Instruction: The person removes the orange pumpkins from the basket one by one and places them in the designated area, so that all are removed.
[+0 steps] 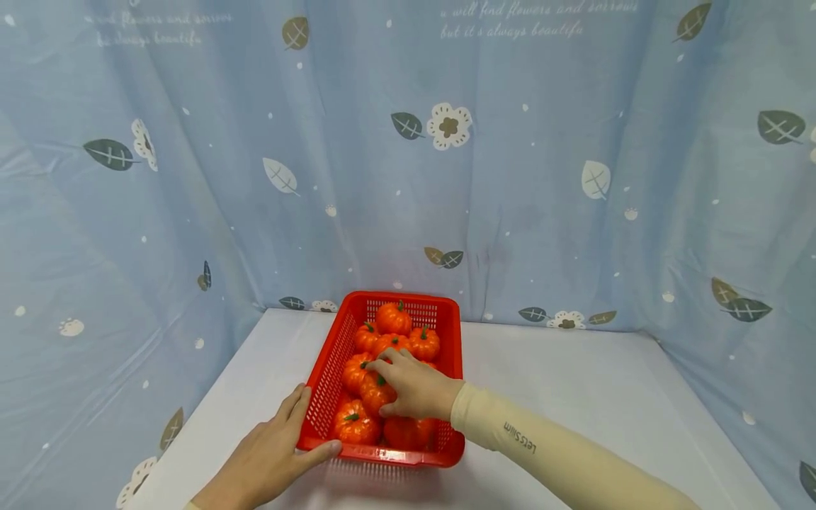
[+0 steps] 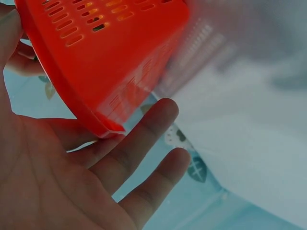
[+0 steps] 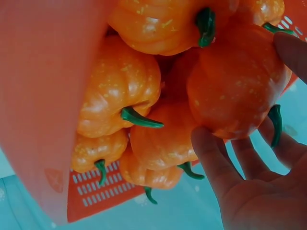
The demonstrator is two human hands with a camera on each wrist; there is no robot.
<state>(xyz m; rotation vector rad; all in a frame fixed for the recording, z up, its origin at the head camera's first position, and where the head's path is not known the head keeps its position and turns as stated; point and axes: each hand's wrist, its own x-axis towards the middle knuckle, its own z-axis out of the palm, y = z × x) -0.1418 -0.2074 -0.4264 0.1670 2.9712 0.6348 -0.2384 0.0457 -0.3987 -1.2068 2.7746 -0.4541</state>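
A red plastic basket point(image 1: 454, 319) with slotted sides holds several small orange toy pumpkins with green stems. My left hand point(image 1: 268, 450) holds the basket's near left corner, thumb on the front rim and fingers along the left side. In the left wrist view, two fingers of that hand point(image 2: 72, 177) stretch out past the red corner. My right hand point(image 1: 417, 386) reaches into the basket from the right and grips a pumpkin point(image 1: 376, 393) there. In the right wrist view, thumb and fingertips touch opposite sides of that pumpkin point(image 3: 235, 86), and other pumpkins point(image 3: 120, 88) lie close around it.
The basket stands on a white tabletop point(image 1: 561, 397). Behind the table and along both sides hangs a blue curtain point(image 1: 357, 212) printed with leaves and flowers. The basket's raised walls surround the pumpkins and the right hand's fingers.
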